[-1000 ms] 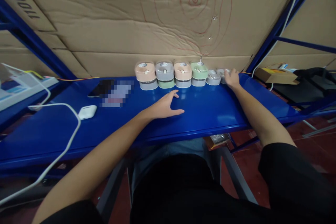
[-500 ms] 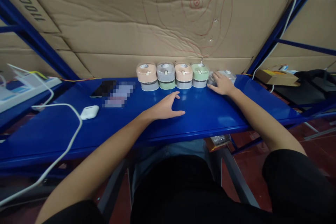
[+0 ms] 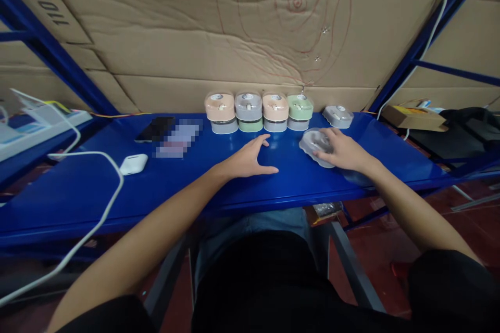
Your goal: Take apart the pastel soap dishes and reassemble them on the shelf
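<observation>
My right hand (image 3: 346, 151) grips the right side of a translucent grey plastic container (image 3: 315, 144), tilted over the blue table (image 3: 250, 187); motion blurs its details. A similar grey container (image 3: 338, 116) sits farther back on the right. My left hand (image 3: 252, 158) rests on the table with thumb and fingers spread, holding nothing. Behind it, several two-tier lidded boxes stand in a row: a peach-topped one (image 3: 220, 108), a grey-topped one (image 3: 249, 108), another peach-topped one (image 3: 275, 108) and a green-topped one (image 3: 300, 108).
On the left lie a black phone (image 3: 154, 129), a pixelated item (image 3: 179, 138) and a white earbud case (image 3: 133, 164). A white cable (image 3: 105, 208) runs down the left. Cardboard (image 3: 164, 52) backs the table; an open cardboard box (image 3: 416, 117) sits beyond its right end.
My right hand has pulled one grey container from the back right toward me, exposing the similar one behind it. My left hand stays in place.
</observation>
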Demonstrator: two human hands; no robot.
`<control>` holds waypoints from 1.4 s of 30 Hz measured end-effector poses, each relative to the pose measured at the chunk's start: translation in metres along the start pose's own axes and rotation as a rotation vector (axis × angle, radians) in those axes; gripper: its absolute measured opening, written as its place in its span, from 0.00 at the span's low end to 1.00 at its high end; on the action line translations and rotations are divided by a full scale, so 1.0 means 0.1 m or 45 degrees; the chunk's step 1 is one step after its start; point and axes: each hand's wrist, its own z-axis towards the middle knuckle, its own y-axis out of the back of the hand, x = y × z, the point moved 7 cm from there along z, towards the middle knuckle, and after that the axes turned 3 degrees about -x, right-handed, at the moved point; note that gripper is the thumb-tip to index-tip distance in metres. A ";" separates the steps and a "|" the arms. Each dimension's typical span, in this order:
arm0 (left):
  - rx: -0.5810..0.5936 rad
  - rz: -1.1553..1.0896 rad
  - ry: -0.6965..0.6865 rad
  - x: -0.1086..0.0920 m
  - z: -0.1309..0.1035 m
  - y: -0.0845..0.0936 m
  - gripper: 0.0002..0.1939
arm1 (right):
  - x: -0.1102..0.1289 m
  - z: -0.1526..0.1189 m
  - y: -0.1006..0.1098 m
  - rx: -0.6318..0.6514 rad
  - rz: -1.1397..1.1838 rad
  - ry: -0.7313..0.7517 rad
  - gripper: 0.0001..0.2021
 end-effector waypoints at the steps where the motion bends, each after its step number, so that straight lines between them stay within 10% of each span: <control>1: -0.015 -0.029 -0.025 -0.01 0.00 0.00 0.65 | 0.15 0.01 -0.03 0.052 0.090 0.151 0.42; 11: -0.182 -0.159 -0.285 -0.07 0.00 0.08 0.60 | 1.07 0.36 -0.35 0.149 0.487 0.654 0.50; 16: -0.217 -0.109 -0.274 -0.11 -0.03 0.14 0.59 | 0.51 0.50 -0.18 0.025 0.633 0.486 0.42; 22: -0.103 0.100 -0.338 -0.20 -0.07 0.04 0.21 | -0.31 0.57 -0.22 0.030 0.499 0.054 0.45; 35: -0.518 0.247 -0.050 0.07 -0.02 0.48 0.25 | -0.29 0.59 -0.34 0.159 0.328 0.084 0.52; 42: -0.465 0.497 0.178 0.38 -0.02 0.63 0.32 | -0.37 0.61 -0.39 0.177 0.324 0.172 0.53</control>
